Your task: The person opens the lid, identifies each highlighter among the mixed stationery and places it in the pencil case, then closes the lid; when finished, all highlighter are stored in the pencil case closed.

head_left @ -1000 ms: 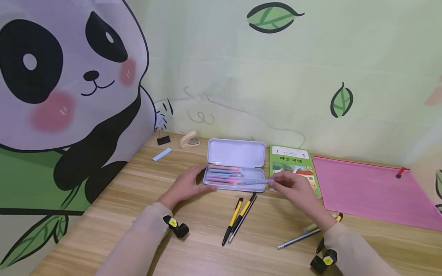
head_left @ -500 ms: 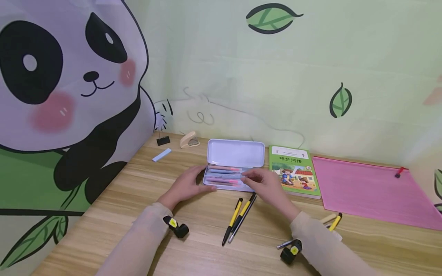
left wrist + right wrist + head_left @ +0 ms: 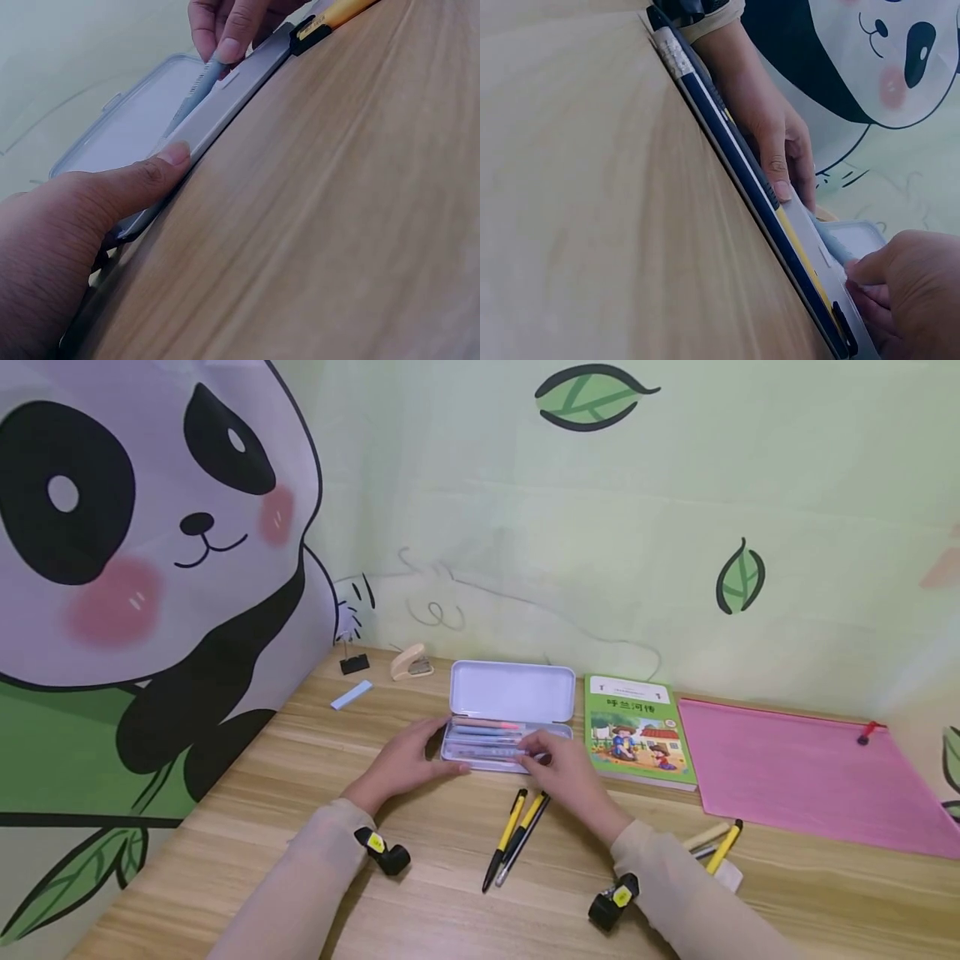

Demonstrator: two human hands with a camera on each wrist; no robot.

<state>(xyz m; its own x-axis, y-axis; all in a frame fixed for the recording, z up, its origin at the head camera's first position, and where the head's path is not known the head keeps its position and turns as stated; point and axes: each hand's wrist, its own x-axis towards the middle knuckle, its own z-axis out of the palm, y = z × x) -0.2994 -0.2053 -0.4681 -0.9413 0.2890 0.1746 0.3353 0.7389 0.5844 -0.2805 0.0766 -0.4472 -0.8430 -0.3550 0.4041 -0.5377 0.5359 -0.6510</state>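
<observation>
A white pencil case [image 3: 513, 690] lies with its lid raised, several pens [image 3: 483, 726] side by side in its tray. My left hand [image 3: 401, 762] holds the case's left end, thumb on the front wall in the left wrist view; its other fingers are largely hidden there. Between thumb and fingers, my right hand [image 3: 561, 777] pinches a light blue pen [image 3: 196, 94] by its right end, low over the tray's front part. Just in front of the case lie a yellow-and-black pen [image 3: 506, 839], a second such pen [image 3: 531, 818] and a dark pencil [image 3: 517, 853].
A green book [image 3: 637, 735] lies right of the case, beside a pink zip pouch [image 3: 810, 777]. A stapler [image 3: 411, 663], a black binder clip [image 3: 355, 664] and a blue strip [image 3: 351, 695] are at the back left. More stationery, including a yellow pen [image 3: 724, 847], lies by my right sleeve.
My right hand has moved left with the light blue pen, from beyond the case's right edge to over the tray's front part. My left hand stays at the case's left end.
</observation>
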